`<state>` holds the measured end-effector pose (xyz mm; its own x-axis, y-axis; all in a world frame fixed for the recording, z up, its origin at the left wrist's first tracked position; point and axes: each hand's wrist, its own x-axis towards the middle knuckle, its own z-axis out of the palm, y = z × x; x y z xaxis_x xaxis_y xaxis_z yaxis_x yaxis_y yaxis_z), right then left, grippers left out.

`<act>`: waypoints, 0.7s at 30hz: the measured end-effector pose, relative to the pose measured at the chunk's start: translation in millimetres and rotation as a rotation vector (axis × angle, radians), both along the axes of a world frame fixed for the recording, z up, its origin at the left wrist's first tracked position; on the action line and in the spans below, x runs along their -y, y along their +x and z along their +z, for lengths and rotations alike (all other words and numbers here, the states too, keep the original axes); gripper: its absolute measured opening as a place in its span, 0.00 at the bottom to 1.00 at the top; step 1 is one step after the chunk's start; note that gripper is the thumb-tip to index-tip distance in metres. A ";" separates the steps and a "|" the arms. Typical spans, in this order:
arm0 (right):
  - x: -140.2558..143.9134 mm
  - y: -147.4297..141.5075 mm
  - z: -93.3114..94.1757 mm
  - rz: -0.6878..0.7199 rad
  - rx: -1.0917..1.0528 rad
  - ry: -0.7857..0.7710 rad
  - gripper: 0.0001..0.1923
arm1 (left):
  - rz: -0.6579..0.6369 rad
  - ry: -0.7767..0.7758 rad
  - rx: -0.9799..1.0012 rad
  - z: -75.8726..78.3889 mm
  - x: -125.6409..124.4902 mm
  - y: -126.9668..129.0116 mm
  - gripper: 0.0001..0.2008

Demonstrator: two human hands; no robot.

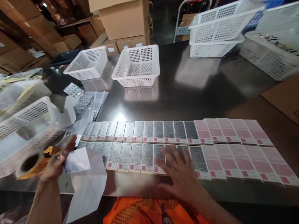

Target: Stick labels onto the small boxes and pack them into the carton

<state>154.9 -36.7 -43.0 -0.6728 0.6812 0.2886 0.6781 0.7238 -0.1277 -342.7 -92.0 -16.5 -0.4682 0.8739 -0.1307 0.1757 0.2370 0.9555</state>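
Head view: one hand pinches a white square, one hand spreads over the flat packs

The left hand [54, 161] is curled, with the thumb and fingers closed on a thin white square [80, 157]. I can't tell if it is paper or plastic. A long white strip [88, 189] hangs just under it, bent and smooth; whether the two are joined is hard to say. The right hand [179, 174] is palm down with its fingers wide apart, and no thing shows in its grip. It is over the front row, but it is blurry, so I can't tell if it touches.

The step in hand looks like working along the packs with the square ready. The next move seems to call for a light touch, since the packs lie so close that a push could bend the rows.

The packs make two long rows on the dark, shiny table [163, 102]. They are flat and oblong. The dark packs [136, 157] look like dull silver, and the pink packs [235, 161] are pale, at the right end. Many have a small red square [132, 167] near the bottom. By the left hand sits an orange roll [39, 169], round with a hole.
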 end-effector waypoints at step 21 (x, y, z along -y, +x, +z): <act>-45.8 -88.6 33.5 0.096 0.059 -0.117 0.43 | -0.081 0.141 0.215 -24.0 -14.4 -9.4 0.24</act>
